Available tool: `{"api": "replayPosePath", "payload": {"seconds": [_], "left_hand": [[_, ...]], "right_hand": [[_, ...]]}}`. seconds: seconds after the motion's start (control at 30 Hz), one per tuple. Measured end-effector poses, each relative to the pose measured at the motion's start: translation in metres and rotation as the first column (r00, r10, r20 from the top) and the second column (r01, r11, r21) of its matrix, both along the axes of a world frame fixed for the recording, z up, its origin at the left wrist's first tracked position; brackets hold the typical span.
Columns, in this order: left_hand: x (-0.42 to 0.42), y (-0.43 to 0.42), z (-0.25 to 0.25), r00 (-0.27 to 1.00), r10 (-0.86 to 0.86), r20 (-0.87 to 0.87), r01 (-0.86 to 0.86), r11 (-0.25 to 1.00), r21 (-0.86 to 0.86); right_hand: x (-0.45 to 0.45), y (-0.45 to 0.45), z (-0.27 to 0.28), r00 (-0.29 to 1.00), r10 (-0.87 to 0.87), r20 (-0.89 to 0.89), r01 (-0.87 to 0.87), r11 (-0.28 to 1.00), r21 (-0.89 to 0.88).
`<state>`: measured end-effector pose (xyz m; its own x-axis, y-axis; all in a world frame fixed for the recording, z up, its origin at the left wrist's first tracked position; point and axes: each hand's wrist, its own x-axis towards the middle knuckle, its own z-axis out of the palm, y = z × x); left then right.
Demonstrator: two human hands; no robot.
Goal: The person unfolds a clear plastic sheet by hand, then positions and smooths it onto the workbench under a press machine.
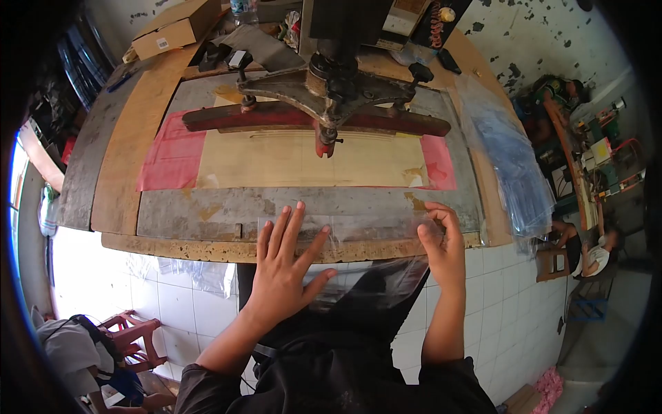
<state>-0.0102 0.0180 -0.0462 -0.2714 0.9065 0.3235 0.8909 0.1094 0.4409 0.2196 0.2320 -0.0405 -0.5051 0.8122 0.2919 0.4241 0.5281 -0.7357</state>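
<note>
A clear plastic sheet (369,228) lies over the front edge of the worktable, and part of it hangs down toward my lap. My left hand (283,259) rests flat on the sheet's left part, fingers spread. At the sheet's right end, my right hand (445,241) pinches its edge between thumb and fingers. Just beyond both hands is a press bed with a long cream sheet (310,162) and pink pieces (172,155) at its ends. A red press bar (276,117) on a dark metal bracket (331,90) hangs above it.
Stacked bluish plastic sheets (514,165) lie along the table's right side. A cardboard box (172,31) and a phone (238,58) sit at the back left. More clear plastic (200,272) hangs below the front edge. Other people sit at lower left and far right.
</note>
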Motion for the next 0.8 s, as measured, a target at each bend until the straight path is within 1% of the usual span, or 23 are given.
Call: {"api": "replayPosePath", "payload": {"seconds": [0.03, 0.07, 0.1, 0.13, 0.17, 0.2, 0.23, 0.3, 0.37, 0.4, 0.43, 0.47, 0.5, 0.57, 0.6, 0.63, 0.67, 0.7, 0.73, 0.77, 0.8], "left_hand": [[-0.001, 0.000, -0.001, 1.000, 0.000, -0.002, 0.000, 1.000, 0.003], [-0.003, -0.001, -0.004, 1.000, 0.001, -0.004, -0.001, 1.000, 0.028], [-0.006, -0.001, -0.006, 1.000, 0.001, -0.006, -0.001, 0.999, 0.053], [-0.010, -0.003, -0.008, 1.000, 0.001, -0.007, 0.000, 0.998, 0.056], [-0.017, -0.005, -0.010, 0.999, 0.051, -0.018, -0.048, 0.991, 0.125], [-0.023, -0.005, -0.009, 0.994, 0.102, -0.025, -0.095, 0.976, 0.193], [-0.028, -0.004, -0.003, 0.994, 0.101, -0.029, -0.094, 0.976, 0.196], [-0.038, -0.004, 0.019, 0.952, 0.217, 0.218, -0.279, 0.907, 0.316], [-0.053, -0.003, 0.027, 0.954, 0.239, 0.180, -0.286, 0.906, 0.311], [-0.062, -0.004, 0.024, 0.863, 0.087, 0.498, -0.233, 0.942, 0.240], [-0.069, -0.003, 0.024, 0.650, -0.048, 0.758, -0.156, 0.968, 0.195], [-0.071, -0.001, 0.031, 0.591, -0.094, 0.801, -0.120, 0.972, 0.203], [-0.075, 0.001, 0.034, 0.597, -0.085, 0.798, -0.131, 0.971, 0.200], [-0.083, 0.002, 0.037, 0.498, 0.006, 0.867, -0.086, 0.995, 0.043], [-0.086, 0.003, 0.033, 0.570, 0.023, 0.821, -0.108, 0.993, 0.048], [-0.090, 0.003, 0.023, 0.574, 0.034, 0.818, -0.122, 0.992, 0.044], [-0.095, 0.004, 0.011, 0.573, 0.014, 0.820, -0.128, 0.989, 0.073], [-0.099, 0.004, 0.005, 0.572, -0.008, 0.821, -0.133, 0.986, 0.102], [-0.098, 0.004, 0.005, 0.544, -0.037, 0.838, -0.151, 0.978, 0.141], [-0.096, 0.005, 0.006, 0.543, -0.026, 0.840, -0.159, 0.978, 0.133], [-0.093, 0.006, 0.009, 0.516, -0.033, 0.856, -0.176, 0.974, 0.144]], "right_hand": [[0.000, -0.001, 0.006, 0.992, 0.040, -0.123, -0.060, 0.984, -0.165], [0.000, -0.002, 0.010, 0.967, 0.058, -0.250, -0.138, 0.938, -0.317], [0.001, -0.002, 0.013, 0.966, 0.059, -0.251, -0.139, 0.939, -0.314], [0.002, -0.001, 0.015, 0.934, 0.066, -0.352, -0.216, 0.887, -0.408], [0.003, 0.001, 0.017, 0.891, 0.059, -0.450, -0.299, 0.822, -0.485], [0.004, 0.004, 0.019, 0.890, 0.059, -0.452, -0.300, 0.824, -0.481], [0.003, 0.007, 0.019, 0.888, 0.050, -0.456, -0.278, 0.850, -0.448], [0.003, 0.014, 0.018, 0.885, 0.041, -0.464, -0.257, 0.874, -0.413], [0.001, 0.021, 0.012, 0.807, 0.066, -0.587, -0.313, 0.891, -0.330], [-0.003, 0.023, 0.011, 0.804, 0.073, -0.590, -0.320, 0.889, -0.327], [-0.008, 0.025, 0.010, 0.792, 0.076, -0.605, -0.336, 0.883, -0.329], [-0.013, 0.027, 0.009, 0.779, 0.080, -0.621, -0.354, 0.874, -0.332], [-0.018, 0.030, 0.008, 0.775, 0.087, -0.626, -0.366, 0.869, -0.332], [-0.023, 0.037, 0.004, 0.843, 0.091, -0.529, -0.340, 0.854, -0.395], [-0.024, 0.041, -0.001, 0.840, 0.099, -0.534, -0.353, 0.846, -0.398], [-0.026, 0.045, -0.006, 0.875, 0.104, -0.473, -0.323, 0.853, -0.410], [-0.027, 0.047, -0.010, 0.906, 0.106, -0.409, -0.290, 0.860, -0.420], [-0.029, 0.047, -0.011, 0.903, 0.113, -0.414, -0.301, 0.855, -0.423], [-0.030, 0.044, -0.009, 0.911, 0.101, -0.400, -0.279, 0.865, -0.416], [-0.031, 0.043, -0.009, 0.920, 0.087, -0.383, -0.254, 0.875, -0.411], [-0.031, 0.044, -0.011, 0.910, 0.089, -0.405, -0.266, 0.875, -0.405]]}}
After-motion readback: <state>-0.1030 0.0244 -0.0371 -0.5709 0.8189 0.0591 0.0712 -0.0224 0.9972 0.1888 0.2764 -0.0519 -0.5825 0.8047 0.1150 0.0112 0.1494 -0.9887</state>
